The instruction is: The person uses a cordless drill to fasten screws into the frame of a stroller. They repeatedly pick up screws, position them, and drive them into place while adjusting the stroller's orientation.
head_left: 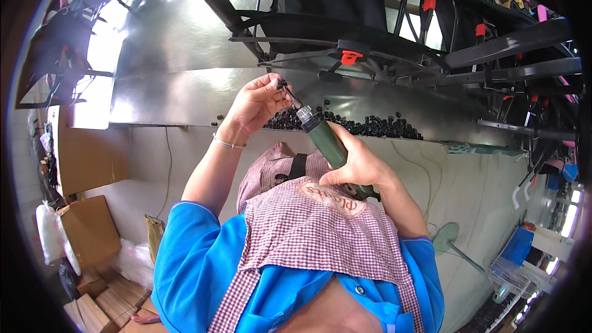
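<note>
My right hand (pixel 361 160) is wrapped round a green electric screwdriver (pixel 327 142), which slants up and to the left over the table's near edge. At the tip of its bit is a small black part (pixel 282 84), pinched between the thumb and fingers of my left hand (pixel 254 103). Whether a screw sits in that part is too small to tell. Just beyond the screwdriver, many small black pieces (pixel 385 127) lie heaped along the near edge of the shiny metal table (pixel 185 95).
Black tubular frames with dark fabric (pixel 330 0) and a red clip (pixel 351 57) stand across the table's far side. More frames crowd the right. Cardboard boxes (pixel 91 231) and plastic bags are at lower left. A green fan-like object (pixel 446 235) stands at lower right.
</note>
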`<state>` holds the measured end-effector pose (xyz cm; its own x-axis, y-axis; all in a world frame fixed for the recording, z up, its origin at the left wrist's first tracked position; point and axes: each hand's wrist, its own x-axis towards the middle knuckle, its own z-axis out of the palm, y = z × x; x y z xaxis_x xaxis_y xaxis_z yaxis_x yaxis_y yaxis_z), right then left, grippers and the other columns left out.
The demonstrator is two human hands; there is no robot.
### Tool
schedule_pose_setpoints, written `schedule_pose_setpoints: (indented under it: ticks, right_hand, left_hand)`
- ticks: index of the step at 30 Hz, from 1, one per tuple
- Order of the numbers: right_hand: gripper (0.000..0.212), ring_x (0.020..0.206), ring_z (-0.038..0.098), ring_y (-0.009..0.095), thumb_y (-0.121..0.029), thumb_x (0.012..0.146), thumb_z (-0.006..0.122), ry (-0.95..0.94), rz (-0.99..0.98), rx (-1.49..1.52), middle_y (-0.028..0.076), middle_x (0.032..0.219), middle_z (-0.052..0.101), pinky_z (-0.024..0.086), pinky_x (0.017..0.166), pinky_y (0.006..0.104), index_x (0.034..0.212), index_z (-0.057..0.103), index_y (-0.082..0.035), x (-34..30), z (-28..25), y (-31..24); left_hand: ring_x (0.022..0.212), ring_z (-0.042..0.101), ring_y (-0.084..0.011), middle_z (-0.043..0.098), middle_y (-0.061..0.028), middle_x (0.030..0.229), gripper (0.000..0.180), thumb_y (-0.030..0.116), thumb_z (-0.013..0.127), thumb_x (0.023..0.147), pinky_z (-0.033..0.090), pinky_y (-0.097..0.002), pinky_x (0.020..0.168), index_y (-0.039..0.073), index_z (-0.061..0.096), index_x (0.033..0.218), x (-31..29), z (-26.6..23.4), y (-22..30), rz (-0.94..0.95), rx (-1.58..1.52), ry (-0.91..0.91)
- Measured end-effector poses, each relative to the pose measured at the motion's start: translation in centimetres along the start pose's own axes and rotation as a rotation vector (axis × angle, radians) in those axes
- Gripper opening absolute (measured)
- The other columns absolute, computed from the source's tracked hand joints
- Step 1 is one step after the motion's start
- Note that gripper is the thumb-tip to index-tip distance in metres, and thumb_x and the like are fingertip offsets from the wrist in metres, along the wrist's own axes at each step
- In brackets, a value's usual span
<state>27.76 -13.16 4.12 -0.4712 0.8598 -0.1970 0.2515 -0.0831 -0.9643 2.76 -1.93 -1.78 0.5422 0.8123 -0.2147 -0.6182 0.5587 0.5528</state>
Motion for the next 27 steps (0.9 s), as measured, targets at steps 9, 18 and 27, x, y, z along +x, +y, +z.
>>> schedule_pose_setpoints:
  ticks: [9,18,27]
  right_hand:
    - [0.087,0.055,0.059,0.015,-0.017,0.063,0.090,-0.280,0.103,0.757,0.008,0.082,0.057,0.050,0.048,0.0291,0.132,0.040,0.000,-2.4,-3.2,0.1]
    - [0.072,0.053,0.062,0.019,-0.004,0.063,0.078,-0.295,-0.072,0.937,0.012,0.081,0.059,0.052,0.045,0.0291,0.124,0.041,0.001,-5.5,-6.3,-0.1]
    - [0.096,0.053,0.062,0.020,-0.012,0.057,0.089,0.108,-0.247,0.748,0.012,0.081,0.059,0.049,0.044,0.0297,0.136,0.035,-0.003,-8.6,-8.1,0.7]
  left_hand:
    - [0.090,0.061,-0.0150,0.063,-0.0077,0.095,0.010,0.014,0.057,0.099,0.051,-0.0323,0.084,0.004,0.058,0.097,1.3,5.3,0.3,0.247,0.352,-0.153]
    - [0.081,0.054,-0.0198,0.059,-0.0077,0.086,0.019,0.024,0.065,0.093,0.045,-0.0346,0.076,0.008,0.056,0.093,5.4,13.1,1.8,0.231,0.575,-0.380]
    - [0.095,0.064,-0.0231,0.063,-0.0155,0.109,0.048,0.028,0.061,0.096,0.050,-0.0312,0.082,-0.001,0.048,0.131,11.5,22.9,1.0,0.191,0.876,-0.535]
